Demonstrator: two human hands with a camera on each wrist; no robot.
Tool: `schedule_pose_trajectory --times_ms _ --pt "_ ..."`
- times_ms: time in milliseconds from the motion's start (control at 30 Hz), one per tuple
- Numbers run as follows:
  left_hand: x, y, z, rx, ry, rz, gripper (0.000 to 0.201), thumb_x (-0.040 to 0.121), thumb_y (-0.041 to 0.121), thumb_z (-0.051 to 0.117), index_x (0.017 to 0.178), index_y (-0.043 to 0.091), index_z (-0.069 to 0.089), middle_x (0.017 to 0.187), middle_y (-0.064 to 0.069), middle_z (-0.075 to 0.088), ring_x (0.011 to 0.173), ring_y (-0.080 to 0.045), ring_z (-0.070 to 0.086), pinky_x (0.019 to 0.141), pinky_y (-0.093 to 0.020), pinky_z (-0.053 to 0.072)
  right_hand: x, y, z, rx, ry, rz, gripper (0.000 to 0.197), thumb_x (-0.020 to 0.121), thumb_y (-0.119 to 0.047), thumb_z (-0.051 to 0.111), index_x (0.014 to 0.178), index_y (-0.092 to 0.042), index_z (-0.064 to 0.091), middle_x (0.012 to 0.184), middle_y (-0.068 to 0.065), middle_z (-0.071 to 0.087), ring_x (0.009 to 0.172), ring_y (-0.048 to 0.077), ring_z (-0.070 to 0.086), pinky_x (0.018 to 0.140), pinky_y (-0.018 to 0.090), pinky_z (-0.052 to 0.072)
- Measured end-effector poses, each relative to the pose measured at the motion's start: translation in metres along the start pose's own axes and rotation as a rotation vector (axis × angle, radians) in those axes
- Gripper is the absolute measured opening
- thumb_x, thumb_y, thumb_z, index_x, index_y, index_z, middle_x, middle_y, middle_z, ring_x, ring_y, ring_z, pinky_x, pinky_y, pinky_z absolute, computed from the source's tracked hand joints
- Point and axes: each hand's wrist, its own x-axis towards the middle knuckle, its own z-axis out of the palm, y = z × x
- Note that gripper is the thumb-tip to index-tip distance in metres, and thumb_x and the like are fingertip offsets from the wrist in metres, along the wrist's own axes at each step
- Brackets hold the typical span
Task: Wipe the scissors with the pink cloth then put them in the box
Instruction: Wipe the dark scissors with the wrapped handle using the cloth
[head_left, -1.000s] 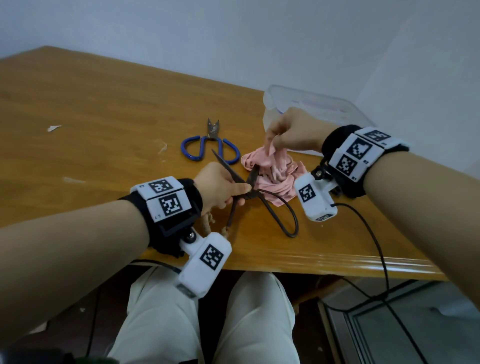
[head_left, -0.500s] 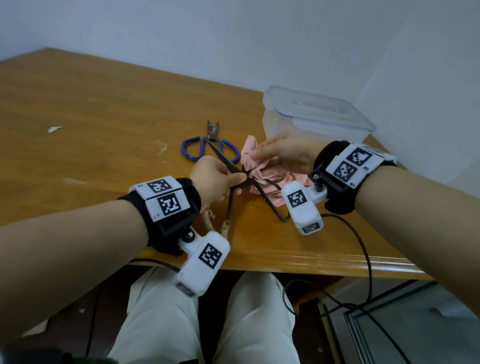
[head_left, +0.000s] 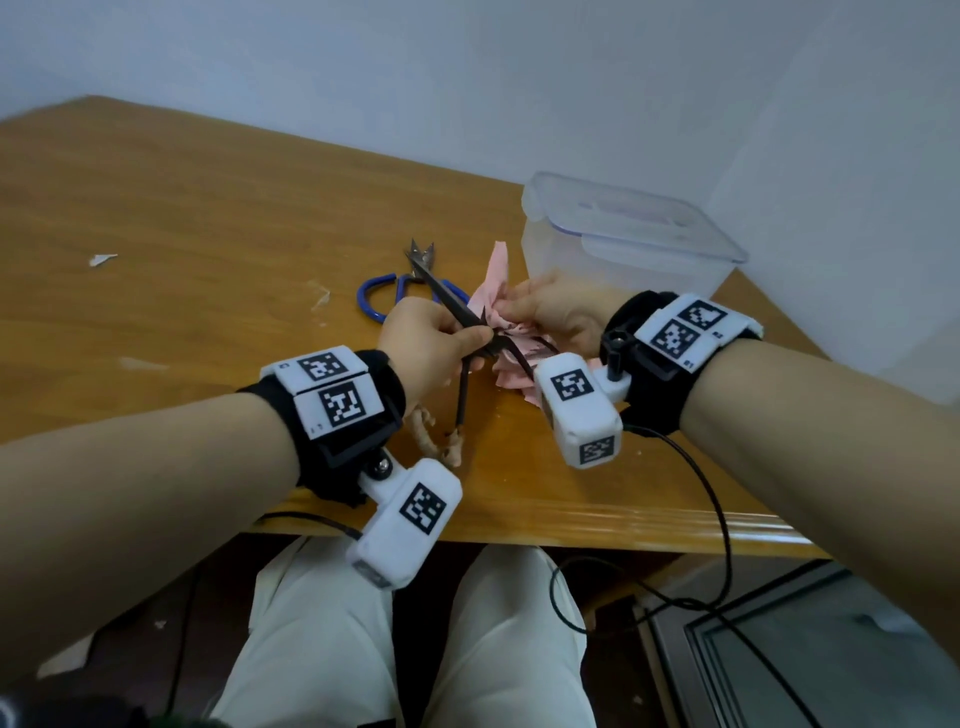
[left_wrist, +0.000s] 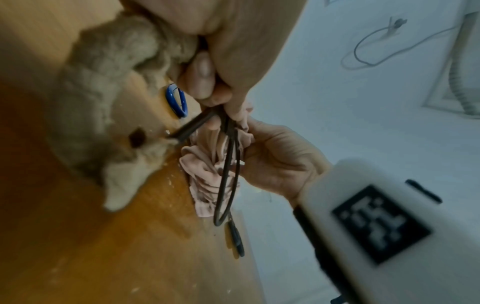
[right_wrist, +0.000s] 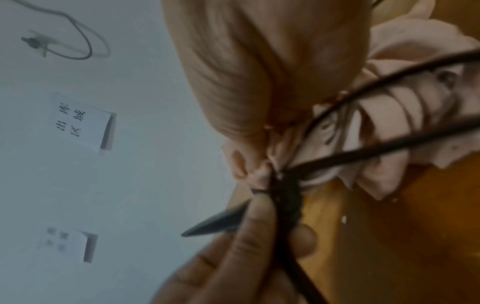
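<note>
Black iron scissors stand with blades apart above the table's front edge, tips pointing away from me. My left hand grips them at the pivot, thumb on top. My right hand pinches the crumpled pink cloth against one blade beside the pivot. In the left wrist view the cloth hangs behind the scissors' wire handle loop. The right wrist view shows a free blade sticking out past the left thumb. The clear plastic box stands just behind my right hand, its lid on top.
Blue-handled scissors lie flat on the wooden table, just beyond my left hand. A tan fuzzy cord hangs from the black scissors' handle near the table edge. Small paper scraps lie at the left. A wall runs close behind the box.
My right hand came down from lifting the cloth and now pinches it onto the scissors at the pivot. The left hand raised the scissors a little farther from me.
</note>
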Motion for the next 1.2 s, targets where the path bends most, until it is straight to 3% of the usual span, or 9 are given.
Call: schedule_pose_trajectory --times_ms 233,367,533,667,767,967,1067,1133,1200 --pt "0.004 -0.001 -0.003 0.018 -0.017 -0.02 0.021 0.09 0.018 0.065 0.085 -0.002 0.069 0.073 -0.014 0.07 0.036 -0.004 0.045 0.038 -0.016 0.037 0.013 0.011 0.004 0.14 0.09 0.036 0.017 0.094 -0.021 0.056 0.094 -0.004 0.059 0.09 0.019 0.066 0.08 0.032 0.065 0.087 0.05 0.053" --pt "-0.003 -0.006 -0.006 0.02 -0.049 -0.039 0.027 0.09 0.019 0.065 0.088 -0.007 0.07 0.074 -0.016 0.07 0.045 -0.013 0.044 0.04 -0.019 0.037 0.024 0.014 -0.02 0.142 0.23 -0.032 0.015 0.097 -0.022 0.048 0.085 -0.017 0.056 0.09 0.005 0.061 0.072 0.019 0.065 0.07 0.035 0.056" --pt "0.002 -0.009 -0.005 -0.01 -0.003 -0.041 0.024 0.089 0.017 0.066 0.088 -0.006 0.07 0.07 -0.011 0.07 0.039 -0.004 0.049 0.042 -0.016 0.038 0.018 0.008 -0.024 -0.196 0.415 -0.077 0.023 0.086 -0.015 0.07 0.103 -0.001 0.063 0.1 0.012 0.061 0.1 0.028 0.062 0.091 0.041 0.052" --pt "0.002 -0.006 -0.002 0.009 -0.014 -0.014 0.021 0.088 0.019 0.068 0.085 -0.001 0.071 0.074 -0.012 0.072 0.052 -0.011 0.056 0.049 -0.021 0.043 0.009 0.004 -0.011 -0.369 0.367 -0.107 0.045 0.08 -0.022 0.077 0.117 -0.007 0.056 0.105 0.007 0.058 0.101 0.022 0.056 0.084 0.033 0.048" --pt "0.002 -0.005 -0.002 0.005 -0.017 -0.014 0.021 0.089 0.019 0.066 0.086 -0.002 0.07 0.074 -0.014 0.071 0.044 -0.007 0.051 0.045 -0.02 0.04 0.009 -0.001 -0.01 -0.002 0.174 0.015 0.009 0.093 -0.013 0.059 0.091 -0.005 0.06 0.094 0.013 0.065 0.084 0.025 0.063 0.087 0.043 0.053" --pt "0.002 -0.002 -0.003 -0.013 -0.018 -0.011 0.014 0.091 0.015 0.064 0.087 0.003 0.069 0.071 -0.01 0.068 0.045 -0.007 0.048 0.046 -0.02 0.041 0.01 -0.001 -0.017 0.364 -0.052 0.104 0.019 0.097 -0.015 0.041 0.097 -0.004 0.056 0.099 0.016 0.064 0.081 0.026 0.061 0.078 0.039 0.053" --pt "0.003 -0.001 -0.004 -0.022 0.01 0.02 0.018 0.091 0.015 0.065 0.088 -0.002 0.069 0.073 -0.014 0.069 0.049 -0.013 0.051 0.045 -0.021 0.042 0.006 -0.002 -0.019 0.352 -0.122 0.091 0.032 0.077 -0.001 0.042 0.105 -0.005 0.057 0.11 0.021 0.057 0.095 0.034 0.057 0.096 0.057 0.042" --pt "0.005 -0.001 -0.005 -0.032 0.012 0.03 0.02 0.09 0.015 0.065 0.09 -0.004 0.069 0.079 -0.02 0.07 0.057 -0.019 0.053 0.048 -0.024 0.043 0.009 0.0 -0.022 0.245 -0.18 0.081 0.056 0.063 0.013 0.045 0.112 -0.01 0.06 0.118 0.024 0.057 0.105 0.041 0.057 0.093 0.064 0.043" --pt "0.006 -0.001 -0.005 -0.012 0.006 0.044 0.022 0.09 0.017 0.066 0.089 -0.004 0.07 0.08 -0.023 0.069 0.054 -0.018 0.051 0.048 -0.024 0.042 0.012 0.002 -0.023 0.141 -0.127 0.022 0.042 0.075 0.019 0.049 0.098 -0.012 0.065 0.098 0.016 0.068 0.091 0.032 0.065 0.085 0.056 0.052"
